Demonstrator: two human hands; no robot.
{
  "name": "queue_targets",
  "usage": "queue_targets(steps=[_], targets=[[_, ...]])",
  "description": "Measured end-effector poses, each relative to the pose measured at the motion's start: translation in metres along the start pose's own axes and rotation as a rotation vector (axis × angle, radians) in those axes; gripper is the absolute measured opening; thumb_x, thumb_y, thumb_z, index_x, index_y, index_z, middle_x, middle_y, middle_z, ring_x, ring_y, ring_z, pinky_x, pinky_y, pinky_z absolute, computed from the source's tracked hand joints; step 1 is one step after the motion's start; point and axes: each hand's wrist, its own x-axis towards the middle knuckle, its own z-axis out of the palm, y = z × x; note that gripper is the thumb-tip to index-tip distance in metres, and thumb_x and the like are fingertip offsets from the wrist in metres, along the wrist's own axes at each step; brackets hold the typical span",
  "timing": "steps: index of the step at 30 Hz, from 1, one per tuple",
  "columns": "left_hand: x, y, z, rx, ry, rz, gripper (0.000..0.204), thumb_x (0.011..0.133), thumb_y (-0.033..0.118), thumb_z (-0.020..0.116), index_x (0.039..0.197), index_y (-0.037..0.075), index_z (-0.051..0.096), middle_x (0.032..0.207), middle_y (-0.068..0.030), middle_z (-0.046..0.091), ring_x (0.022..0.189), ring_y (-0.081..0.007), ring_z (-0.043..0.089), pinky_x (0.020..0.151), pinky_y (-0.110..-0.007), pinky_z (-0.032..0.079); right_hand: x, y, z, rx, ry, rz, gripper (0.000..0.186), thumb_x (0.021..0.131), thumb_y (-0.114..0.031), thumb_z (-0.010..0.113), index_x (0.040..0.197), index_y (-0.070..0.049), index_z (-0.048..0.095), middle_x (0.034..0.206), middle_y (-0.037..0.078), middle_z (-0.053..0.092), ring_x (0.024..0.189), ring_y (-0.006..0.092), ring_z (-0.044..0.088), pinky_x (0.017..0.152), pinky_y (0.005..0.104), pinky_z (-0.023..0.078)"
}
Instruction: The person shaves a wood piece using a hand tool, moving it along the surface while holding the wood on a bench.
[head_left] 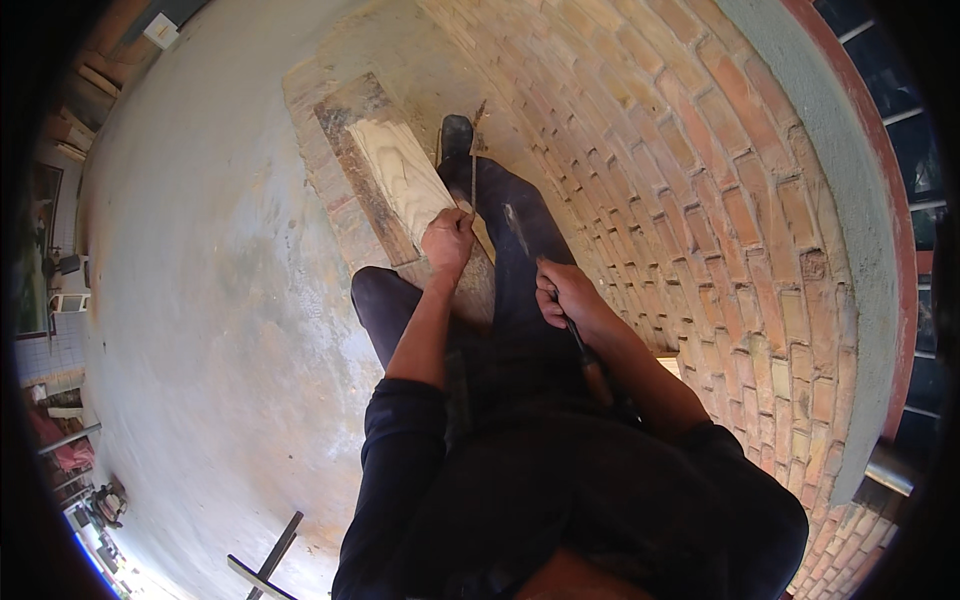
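My left hand point(448, 238) is closed near the upper end of my lap, on what looks like a thin rod point(474, 160) that rises from it beside my shoe. It is at the edge of a pale grained plank point(390, 170), which lies on a darker worn board point(340, 140). My right hand point(563, 295) grips a long, narrow metal tool point(520, 228), its pale tip pointing forward over my dark trouser leg and a wooden handle point(597, 382) below the hand. The exact kind of tool is unclear.
A brick wall point(730, 240) runs along my right, with a dark paned window point(880, 70) beyond it. The pale concrete floor point(200, 280) spreads to my left. A black metal crosspiece point(270, 560) lies at lower left. Assorted clutter point(70, 430) lines the far left edge.
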Motion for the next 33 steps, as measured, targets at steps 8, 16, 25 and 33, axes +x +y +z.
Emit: queue_targets(steps=[8,16,25,33], targets=[[-0.023,-0.023,-0.030,-0.016,0.368,-0.179,0.042,0.089,0.020,0.067,0.127,0.004,0.062,0.126,-0.0227,0.061,0.111,-0.0411,0.061,0.093,-0.047,0.050,0.003,-0.001,-0.003,0.023,0.021,0.020,0.049,0.108,-0.044,0.044,0.069,-0.015,0.038,0.054,0.003,0.040,0.042,0.0123,0.035,0.040,0.0289,0.031],[-0.015,-0.010,-0.021,0.245,0.458,-0.169,0.080,0.088,0.028,0.070,0.152,-0.002,0.033,0.150,-0.0332,0.037,0.135,-0.0516,0.041,0.114,-0.050,0.036,0.014,0.006,0.002,-0.040,-0.021,0.042,0.050,0.109,-0.045,0.040,0.069,-0.015,0.036,0.053,0.003,0.040,0.040,0.0133,0.035,0.039,0.0295,0.031],[-0.061,-0.052,-0.022,0.130,0.555,-0.236,0.022,0.091,0.003,0.059,0.111,0.005,0.070,0.107,-0.0127,0.070,0.105,-0.0361,0.061,0.093,-0.044,0.050,0.019,0.009,-0.004,-0.020,0.021,0.039,0.049,0.110,-0.045,0.038,0.071,-0.015,0.037,0.052,0.002,0.038,0.039,0.0116,0.032,0.038,0.0282,0.028],[-0.072,-0.053,-0.038,0.250,0.382,-0.165,0.011,0.080,0.008,0.069,0.088,0.009,0.076,0.100,-0.0046,0.071,0.099,-0.0288,0.062,0.086,-0.039,0.052,0.027,0.012,0.009,-0.020,-0.082,0.082,0.049,0.109,-0.043,0.042,0.068,-0.015,0.037,0.051,0.004,0.041,0.038,0.0135,0.035,0.038,0.0300,0.030]])
